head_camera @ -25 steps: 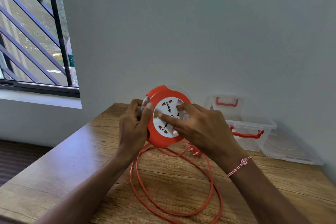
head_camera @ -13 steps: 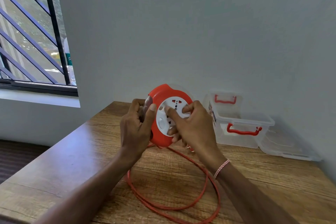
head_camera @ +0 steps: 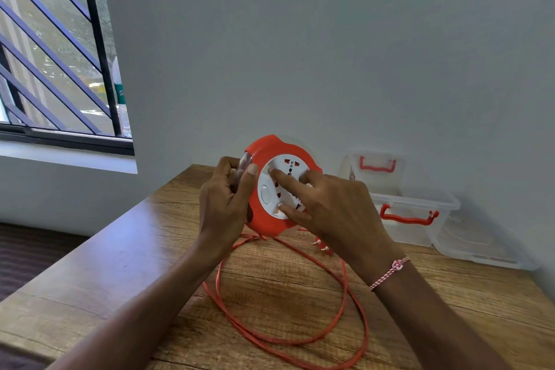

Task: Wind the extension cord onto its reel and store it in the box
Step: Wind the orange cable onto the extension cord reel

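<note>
An orange extension reel point(head_camera: 264, 147) with a white socket face is held upright above the wooden table point(head_camera: 126, 252). My left hand point(head_camera: 225, 204) grips its left rim, thumb on the front edge. My right hand point(head_camera: 330, 207) lies over the white face, index finger stretched across the sockets and other fingers spread on it. Loose orange cord point(head_camera: 342, 309) hangs from the reel's underside and lies in loops on the table. The plug point(head_camera: 322, 245) peeks out below my right hand. A clear plastic box point(head_camera: 417, 204) with red handles stands at the back right.
The box's clear lid point(head_camera: 480, 246) lies flat to the right of the box, near the wall. A barred window point(head_camera: 60, 54) is at the left. The table's left edge drops to a dark floor point(head_camera: 30, 255).
My right hand has turned on the white face, its index finger now reaching up and left across the sockets. The cord loops have drawn in and shifted slightly on the table.
</note>
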{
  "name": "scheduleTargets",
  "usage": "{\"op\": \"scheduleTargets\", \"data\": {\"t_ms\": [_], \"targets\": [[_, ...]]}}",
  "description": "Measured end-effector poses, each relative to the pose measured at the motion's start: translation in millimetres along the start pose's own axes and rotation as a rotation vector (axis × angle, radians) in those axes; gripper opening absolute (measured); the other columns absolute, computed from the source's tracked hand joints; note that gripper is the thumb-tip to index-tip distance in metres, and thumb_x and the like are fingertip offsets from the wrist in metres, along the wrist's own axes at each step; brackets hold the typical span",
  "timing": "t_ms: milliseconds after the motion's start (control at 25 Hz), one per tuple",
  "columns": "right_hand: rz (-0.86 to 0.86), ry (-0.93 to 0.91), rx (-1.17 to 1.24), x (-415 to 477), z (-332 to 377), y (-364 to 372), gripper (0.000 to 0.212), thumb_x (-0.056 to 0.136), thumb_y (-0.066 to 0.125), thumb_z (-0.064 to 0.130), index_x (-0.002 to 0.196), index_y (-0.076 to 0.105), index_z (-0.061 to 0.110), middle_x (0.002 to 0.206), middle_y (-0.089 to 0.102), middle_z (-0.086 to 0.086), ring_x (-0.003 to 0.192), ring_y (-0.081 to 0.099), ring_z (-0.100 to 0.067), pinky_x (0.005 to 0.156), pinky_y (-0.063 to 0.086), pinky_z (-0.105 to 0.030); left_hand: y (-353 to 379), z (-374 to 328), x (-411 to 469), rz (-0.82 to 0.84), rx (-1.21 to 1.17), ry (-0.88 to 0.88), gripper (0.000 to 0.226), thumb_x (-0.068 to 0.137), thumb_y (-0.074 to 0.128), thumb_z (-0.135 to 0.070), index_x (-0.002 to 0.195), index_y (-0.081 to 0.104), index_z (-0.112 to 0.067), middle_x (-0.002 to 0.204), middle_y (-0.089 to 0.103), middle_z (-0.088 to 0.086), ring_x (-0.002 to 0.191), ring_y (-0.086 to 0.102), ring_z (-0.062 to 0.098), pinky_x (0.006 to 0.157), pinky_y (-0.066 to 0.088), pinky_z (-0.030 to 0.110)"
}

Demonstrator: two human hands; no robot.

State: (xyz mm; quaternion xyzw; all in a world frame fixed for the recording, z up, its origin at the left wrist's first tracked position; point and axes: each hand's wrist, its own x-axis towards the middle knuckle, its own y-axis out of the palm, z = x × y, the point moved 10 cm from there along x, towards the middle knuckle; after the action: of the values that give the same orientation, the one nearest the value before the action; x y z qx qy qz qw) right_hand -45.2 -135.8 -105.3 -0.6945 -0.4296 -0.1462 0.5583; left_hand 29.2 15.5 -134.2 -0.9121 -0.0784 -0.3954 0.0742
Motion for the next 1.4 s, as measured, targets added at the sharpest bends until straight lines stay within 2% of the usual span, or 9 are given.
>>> {"op": "scheduleTargets", "data": {"t_ms": [160,240,320,440,520,680,920,1200,1400], "targets": [[-0.097,0.173,0.141,-2.0,-8.3,-10.7,0.067,0.088,0.063,0.067,0.139,0.057,0.024,0.096,0.079,-0.005,0.073,0.075,-0.025,0.065,0.062,-0.034,4.7,-4.7,-4.8,0.011,0.028,0.032,0.047,0.099,0.05,-0.062,0.095,0.057,-0.016,0.07,0.068,0.004,0.059,0.07,0.025,0.047,0.057,0.047],[-0.166,0.418,0.343,-7.4,-24.3,-10.4,0.065,0.081,0.068,0.07,0.123,0.062,0.021,0.091,0.074,0.005,0.069,0.072,-0.017,0.058,0.061,-0.028,7.2,-9.0,-6.9,0.018,0.034,0.053,0.053,0.098,0.049,-0.068,0.095,0.056,-0.016,0.072,0.068,0.002,0.063,0.071,0.02,0.049,0.059,0.037],[-0.111,0.778,0.778,-22.2,-41.4,17.9,0.062,0.078,0.072,0.069,0.113,0.058,0.019,0.084,0.072,0.014,0.063,0.072,-0.012,0.046,0.055,-0.021,9.5,-13.0,-8.3,0.026,0.054,0.069,0.055,0.097,0.05,-0.072,0.098,0.055,-0.017,0.074,0.07,0.001,0.063,0.073,0.016,0.051,0.062,0.035],[0.007,1.132,1.52,-38.8,-30.9,63.6,0.056,0.085,0.077,0.051,0.113,0.056,0.008,0.072,0.078,-0.01,0.053,0.073,-0.021,0.036,0.043,-0.023,5.8,-12.4,-6.7,-0.001,0.088,0.084,0.039,0.098,0.052,-0.06,0.097,0.054,-0.022,0.071,0.069,0.003,0.06,0.071,0.019,0.048,0.058,0.045],[0.008,0.995,1.38,-32.0,-35.8,52.4,0.048,0.089,0.075,0.048,0.112,0.059,0.009,0.072,0.078,-0.007,0.05,0.07,-0.016,0.04,0.046,-0.022,-0.3,-6.6,-2.7,-0.03,0.074,0.039,0.038,0.098,0.051,-0.061,0.094,0.054,-0.023,0.07,0.068,0.006,0.06,0.071,0.023,0.049,0.058,0.051],[-0.161,0.233,0.265,-4.1,-19.4,-16.1,0.038,0.095,0.065,0.05,0.123,0.06,0.024,0.104,0.073,0.004,0.066,0.068,-0.01,0.055,0.055,-0.022,-6.7,2.5,2.6,-0.049,0.021,-0.041,0.03,0.095,0.049,-0.065,0.095,0.054,-0.035,0.083,0.073,-0.004,0.068,0.076,0.017,0.055,0.064,0.046],[0.005,0.068,0.058,-0.9,-1.2,-7.8,0.063,0.096,0.053,0.062,0.151,0.046,0.033,0.121,0.075,-0.002,0.088,0.076,-0.024,0.066,0.059,-0.033,0.1,5.3,0.5,0.013,0.009,-0.06,0.034,0.095,0.05,-0.065,0.098,0.056,-0.032,0.088,0.074,-0.008,0.069,0.077,0.019,0.057,0.064,0.05],[-0.092,0.405,0.292,-6.4,-18.5,-7.0,0.062,0.084,0.063,0.071,0.126,0.057,0.026,0.09,0.075,0.002,0.068,0.072,-0.016,0.055,0.059,-0.026,7.2,-1.9,-4.9,0.056,0.036,0.011,0.05,0.098,0.049,-0.062,0.096,0.056,-0.012,0.073,0.069,0.005,0.062,0.071,0.023,0.051,0.059,0.051],[0.001,1.117,1.437,-39.8,-26.6,57.1,0.052,0.087,0.073,0.055,0.113,0.048,0.018,0.07,0.077,-0.008,0.051,0.073,-0.023,0.033,0.043,-0.022,10.0,-4.9,-6.6,0.052,0.069,0.033,0.034,0.097,0.05,-0.061,0.093,0.053,-0.027,0.072,0.07,-0.003,0.063,0.074,0.015,0.049,0.061,0.044]]}}
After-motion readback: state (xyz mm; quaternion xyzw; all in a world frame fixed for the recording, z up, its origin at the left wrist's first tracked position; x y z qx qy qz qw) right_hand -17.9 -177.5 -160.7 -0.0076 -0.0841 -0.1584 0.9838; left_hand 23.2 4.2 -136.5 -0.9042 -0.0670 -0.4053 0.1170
